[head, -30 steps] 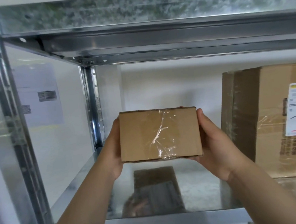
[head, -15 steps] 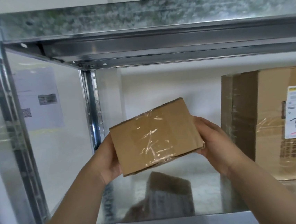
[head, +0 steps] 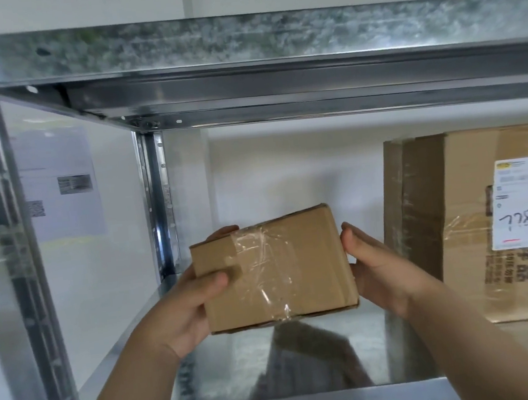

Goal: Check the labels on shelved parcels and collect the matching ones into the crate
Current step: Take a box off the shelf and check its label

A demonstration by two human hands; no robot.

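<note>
parcel [head: 274, 269] tilted — left hand [head: 186, 307], right hand [head: 379, 272] gripping ends

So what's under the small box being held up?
Only the shiny metal shelf deck, mirroring the small cardboard box, which the left hand and right hand hold clear of it. The box's underside faces away, so any label there can't be seen.

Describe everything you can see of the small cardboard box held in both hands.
The small cardboard box is plain brown, sealed with crinkled clear tape across its facing side. No label shows there. It is tilted, held above the metal shelf. The left hand grips its left end, thumb on the front; the right hand holds its right end.
</note>
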